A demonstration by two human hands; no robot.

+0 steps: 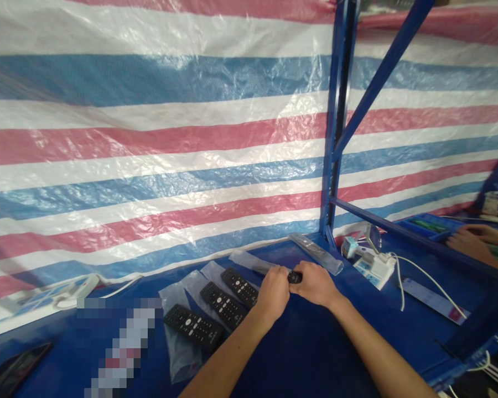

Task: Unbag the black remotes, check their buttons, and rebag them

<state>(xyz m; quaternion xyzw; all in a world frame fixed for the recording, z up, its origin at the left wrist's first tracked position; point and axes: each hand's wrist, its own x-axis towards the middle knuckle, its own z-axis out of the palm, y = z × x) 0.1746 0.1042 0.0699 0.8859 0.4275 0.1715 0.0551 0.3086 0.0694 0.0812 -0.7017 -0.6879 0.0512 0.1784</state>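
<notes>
A black remote control (294,277) is mostly hidden between my two hands, with only one dark end showing. My right hand (318,283) is closed around it. My left hand (275,294) is closed too, pressed against the remote from the other side. Behind my left hand a clear plastic sleeve (243,257) lies on the blue table. Left of my left forearm, a front remote (193,325), a middle remote (223,303) and a back remote (238,284) rest face up on clear plastic sleeves. Another bagged remote (315,253) lies beyond my right hand.
A blue metal post (335,132) and crossbar (382,224) stand at right. Beyond are a power strip (373,268) with white cables, a phone (434,300) and another person's hands (475,243) near a blue tray (429,224). A dark phone (16,367) lies left.
</notes>
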